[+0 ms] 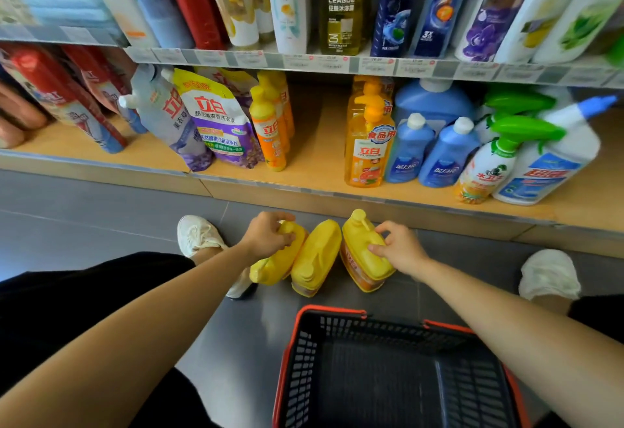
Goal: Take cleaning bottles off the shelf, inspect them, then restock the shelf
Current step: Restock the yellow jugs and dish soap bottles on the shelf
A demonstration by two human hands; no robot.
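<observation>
Bottles first: three stand in a row on the grey tiled floor (pixel 101 211), at twelve o'clock from the black plastic basket with the red rim (pixel 293 343). Your left hand (pixel 268 235) sits at the ten o'clock end of the row; its fingers are curled over the top of the left yellow plastic bottle (pixel 283 267) and clasp it; that bottle leans and touches the middle yellow plastic bottle (pixel 315 255), which no hand holds. Your right hand (pixel 400 245) is at the two o'clock end; thumb and fingers are bent round the handle of the right yellow plastic bottle (pixel 358 245), grasping it; this one stands upright with its cap toward the shelf. At twelve o'clock from the row, the pale wooden bottom shelf (pixel 317 144) shows a bare strip; at its nine o'clock side stand slim orange squeeze bottles (pixel 270 137), and at its three o'clock side a clear yellow pump bottle (pixel 368 154), with blue white-capped bottles (pixel 408 154) just beside that. Your white shoes flank the row: the left shoe (pixel 197 235) at nine o'clock, the right shoe (pixel 548 274) at three o'clock.
</observation>
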